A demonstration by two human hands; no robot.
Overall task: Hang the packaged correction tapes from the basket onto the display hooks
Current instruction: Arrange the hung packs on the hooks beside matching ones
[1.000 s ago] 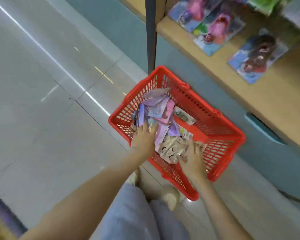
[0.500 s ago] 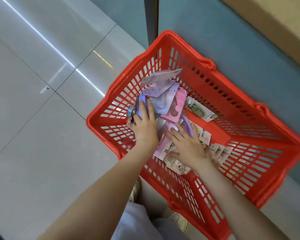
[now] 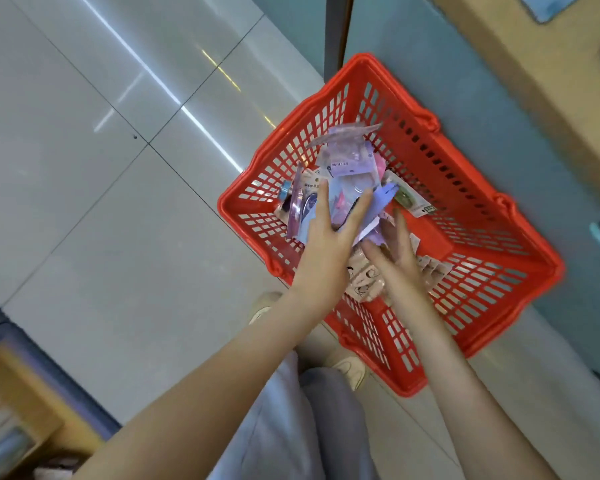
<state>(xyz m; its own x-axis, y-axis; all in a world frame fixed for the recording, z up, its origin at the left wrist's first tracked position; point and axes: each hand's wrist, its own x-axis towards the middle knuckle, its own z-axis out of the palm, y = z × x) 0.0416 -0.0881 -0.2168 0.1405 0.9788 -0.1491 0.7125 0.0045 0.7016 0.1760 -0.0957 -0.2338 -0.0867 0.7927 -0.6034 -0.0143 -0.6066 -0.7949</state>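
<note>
A red plastic basket (image 3: 492,216) stands on the floor in front of my feet. Inside it lie packaged correction tapes, purple, pink and beige. My left hand (image 3: 326,244) holds a fanned bunch of the purple packs (image 3: 349,171) above the basket's left side, two fingers spread over their fronts; the thumb is hidden. My right hand (image 3: 395,254) is beside it with straight fingers, touching the lower edge of that bunch. Beige packs (image 3: 364,284) lie under my hands, and a green-printed pack (image 3: 409,200) rests further back.
A wooden shelf (image 3: 541,84) with a blue-grey base panel (image 3: 465,81) runs along the right. A dark upright post (image 3: 336,32) rises behind the basket. Grey tiled floor (image 3: 101,168) spreads to the left. Another shelf unit (image 3: 11,410) sits at lower left.
My left hand has gathered the purple packs and raised them off the pile. My right hand came off the beige packs and moved up against the bunch. The view has tilted.
</note>
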